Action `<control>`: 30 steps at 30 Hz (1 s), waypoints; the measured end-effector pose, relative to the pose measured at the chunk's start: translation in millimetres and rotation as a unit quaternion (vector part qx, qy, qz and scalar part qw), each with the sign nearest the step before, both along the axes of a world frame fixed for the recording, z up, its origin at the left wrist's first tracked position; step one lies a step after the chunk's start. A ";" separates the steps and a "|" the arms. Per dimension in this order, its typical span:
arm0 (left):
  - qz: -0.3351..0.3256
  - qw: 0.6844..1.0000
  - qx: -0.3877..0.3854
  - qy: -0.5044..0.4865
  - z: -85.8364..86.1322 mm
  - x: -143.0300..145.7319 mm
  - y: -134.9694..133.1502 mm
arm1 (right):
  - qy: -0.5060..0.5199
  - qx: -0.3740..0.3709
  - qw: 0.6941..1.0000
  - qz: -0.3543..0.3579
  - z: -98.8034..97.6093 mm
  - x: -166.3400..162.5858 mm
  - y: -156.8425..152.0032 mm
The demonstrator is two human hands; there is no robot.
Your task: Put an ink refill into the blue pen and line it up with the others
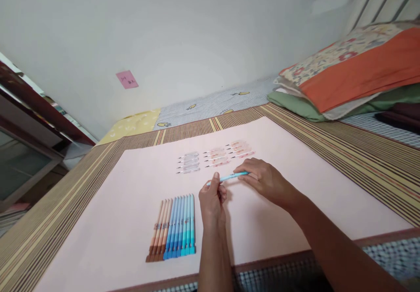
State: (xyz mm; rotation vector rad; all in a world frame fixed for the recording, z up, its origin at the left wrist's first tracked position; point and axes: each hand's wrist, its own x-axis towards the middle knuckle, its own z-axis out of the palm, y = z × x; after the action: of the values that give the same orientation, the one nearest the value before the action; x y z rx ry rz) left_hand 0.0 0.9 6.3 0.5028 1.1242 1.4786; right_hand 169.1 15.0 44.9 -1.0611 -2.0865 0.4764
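A light blue pen is held between both hands above the pale pink sheet. My left hand pinches its left end between thumb and fingers. The fingers of my right hand close on its right end. To the left of my left hand lies a row of pens, in brown, blue and turquoise, side by side. Beyond my hands are several clear refill-like sticks with dark tips, and similar pink-tinted ones grouped to their right.
The sheet lies on a striped mat on a bed. An orange flowered pillow rests on green folded fabric at the far right. A white wall with a pink note stands behind.
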 end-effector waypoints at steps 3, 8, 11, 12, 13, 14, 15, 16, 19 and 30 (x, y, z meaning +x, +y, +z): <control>-0.005 1.000 -0.003 0.000 -1.2 0.8 -0.5 | -0.071 0.032 0.997 -0.018 -1.0 -4.8 -0.5; -0.011 0.999 0.020 -0.025 -1.3 1.6 0.0 | -0.130 0.006 0.991 -0.017 1.9 -12.8 -5.4; -0.042 0.994 0.033 -0.091 1.6 -0.2 -1.3 | -0.130 -0.068 0.989 -0.021 5.5 -13.1 -9.2; -0.057 0.991 0.031 -0.117 2.8 -1.2 -2.3 | -0.127 -0.087 0.988 -0.019 6.5 -12.4 -10.0; -0.072 0.987 0.029 -0.139 4.1 -2.3 -3.4 | -0.121 -0.099 0.988 -0.017 7.2 -11.4 -10.4; -0.086 0.984 0.031 -0.155 5.4 -3.3 -4.6 | -0.114 -0.105 0.988 -0.014 7.7 -10.1 -10.6; -0.100 0.981 0.036 -0.164 6.6 -4.2 -5.9 | -0.106 -0.109 0.988 -0.012 7.9 -8.7 -10.4; -0.114 0.978 0.043 -0.168 7.9 -4.7 -7.2 | -0.099 -0.113 0.989 -0.012 7.9 -7.1 -10.0; -0.143 0.973 0.052 -0.171 11.0 -4.2 -9.5 | -0.085 -0.126 0.988 -0.013 7.4 -3.3 -8.6; -0.031 0.990 0.016 -0.135 0.1 0.8 -0.9 | -0.087 -0.149 0.985 -0.016 12.4 -4.8 -10.3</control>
State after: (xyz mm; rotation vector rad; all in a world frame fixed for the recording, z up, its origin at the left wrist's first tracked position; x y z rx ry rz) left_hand 0.8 0.0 6.3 0.3436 0.8654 1.4617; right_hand 164.2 4.7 57.3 -1.3497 -2.1918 0.7199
